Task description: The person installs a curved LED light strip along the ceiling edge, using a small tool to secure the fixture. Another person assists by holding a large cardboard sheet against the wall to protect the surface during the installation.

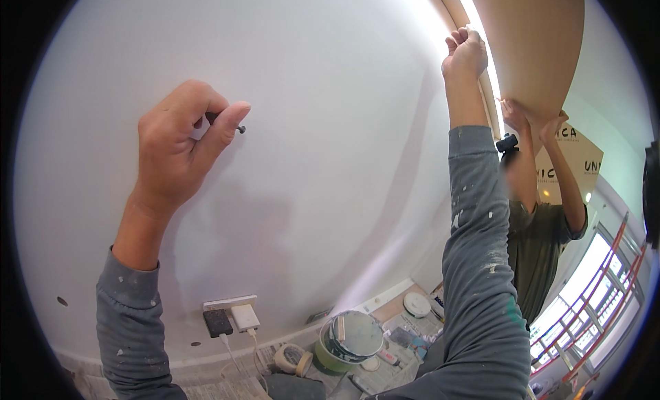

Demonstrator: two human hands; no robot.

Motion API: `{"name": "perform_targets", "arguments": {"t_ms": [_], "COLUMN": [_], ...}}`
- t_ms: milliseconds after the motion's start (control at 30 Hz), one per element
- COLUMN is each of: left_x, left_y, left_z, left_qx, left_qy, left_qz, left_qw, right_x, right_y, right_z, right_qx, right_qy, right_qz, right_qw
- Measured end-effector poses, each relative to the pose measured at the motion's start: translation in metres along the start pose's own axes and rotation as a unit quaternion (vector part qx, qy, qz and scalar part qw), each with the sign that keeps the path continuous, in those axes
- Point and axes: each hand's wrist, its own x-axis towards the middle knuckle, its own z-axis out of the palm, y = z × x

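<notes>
1. Dark metal first, in the head view: I see a small screw (240, 129) pinched between the thumb and curled fingers (230, 121) of my left hand (180, 142), its tip at or just off the white wall (309, 159).
2. My right hand (465, 52) is raised, fingers clenched on the edge of a tan wooden panel (533, 42) overhead; a co-worker's hands (533, 121) brace its lower corner.
3. I judge the step to be placing the screw while the panel is held up. The next move calls for steadying the screw and keeping the panel from sagging.
4. The screw looks short, dark and slim, its head hidden by my thumb.
5. Below sit a wall socket (230, 316) and a green bucket (350, 341) on the floor.
</notes>
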Motion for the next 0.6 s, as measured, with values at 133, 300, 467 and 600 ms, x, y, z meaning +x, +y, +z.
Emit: {"name": "perform_targets", "arguments": {"t_ms": [133, 300, 467, 600], "left_x": [-0.001, -0.001, 0.000, -0.001], "left_y": [-0.001, 0.002, 0.004, 0.002], "left_z": [0.000, -0.002, -0.003, -0.002], "left_qx": [-0.003, -0.012, -0.010, -0.009], "left_qy": [0.002, 0.000, -0.007, -0.001], "left_qz": [0.005, -0.008, -0.005, -0.003], "left_qw": [1.000, 1.000, 1.000, 1.000], "right_x": [-0.021, -0.045, -0.079, -0.096], "right_y": [-0.005, -0.013, -0.024, -0.023], "right_z": [-0.005, -0.010, -0.025, -0.033], "right_qx": [0.005, -0.001, 0.012, 0.041], "right_qy": [-0.040, -0.080, -0.134, -0.163], "right_qz": [0.001, -0.008, -0.006, 0.010], "right_qw": [0.999, 0.997, 0.991, 0.986]}}
